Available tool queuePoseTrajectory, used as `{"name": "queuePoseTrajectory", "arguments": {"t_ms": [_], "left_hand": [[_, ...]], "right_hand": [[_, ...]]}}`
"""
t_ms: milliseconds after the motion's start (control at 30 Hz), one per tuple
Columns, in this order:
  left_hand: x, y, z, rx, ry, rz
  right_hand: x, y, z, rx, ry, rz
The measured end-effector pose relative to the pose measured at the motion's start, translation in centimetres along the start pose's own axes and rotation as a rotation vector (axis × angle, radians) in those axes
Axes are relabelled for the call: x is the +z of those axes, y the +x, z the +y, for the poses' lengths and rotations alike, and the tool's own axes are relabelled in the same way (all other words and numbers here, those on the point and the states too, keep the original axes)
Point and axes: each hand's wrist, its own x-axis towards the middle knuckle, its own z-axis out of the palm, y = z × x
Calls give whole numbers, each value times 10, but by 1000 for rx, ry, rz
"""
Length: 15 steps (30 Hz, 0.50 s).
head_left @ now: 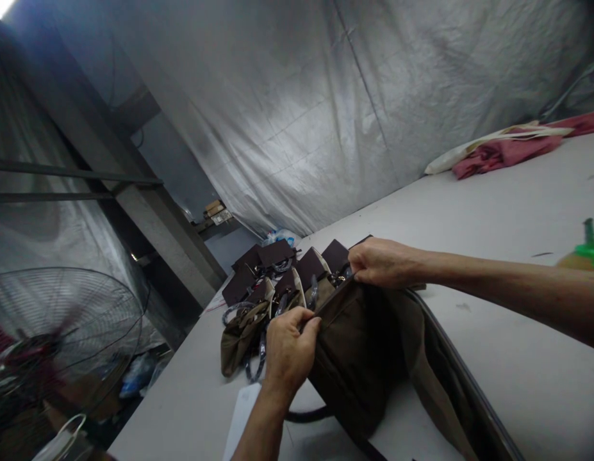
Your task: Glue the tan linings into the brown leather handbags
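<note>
Head view, tilted. I have both bare hands on a brown fabric bag (347, 358) at the near, lower middle of the pale table (498, 224).

Left hand (291, 342): closed to a pinch, thumb against curled fingers, gripping the bag's upper edge. Right hand (380, 262): curled nearly to a fist, gripping the same edge farther out; its fingertips are hidden from me. The edge runs taut and slantwise between them.

Below, the fabric hangs in dark folds; a long dark-trimmed border (462, 374) sweeps to the lower right. A dark strap (309, 416) loops out near the left wrist. A white sheet (241, 410) lies partly behind the left forearm.

Tightest side is just beyond the knuckles: a heap of similar brown bags (241, 336) with dark flat panels (239, 286) and wrapped handles crowds up to the held edge. The table's left edge drops off past the heap, a wire-caged fan (44, 346) standing beyond it.

Widest room is to the right: tabletop stretches from the bag to a red cloth (508, 155) by the silvery sheeting (301, 115) along the far edge. A green-capped bottle (589, 248) sits at the right margin, just above the right forearm.
</note>
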Motion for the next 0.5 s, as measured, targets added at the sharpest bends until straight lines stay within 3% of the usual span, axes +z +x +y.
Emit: {"name": "queuePoseTrajectory", "arguments": {"t_ms": [200,333,500], "left_hand": [[0,26,25,102,365,-113],[8,46,32,239,439,-178],[15,59,33,196,451,-232]], "right_hand": [[0,-2,1,38,-5,22],[-1,-1,4,51,-21,30],[-3,-2,2,59,-45,26]]}}
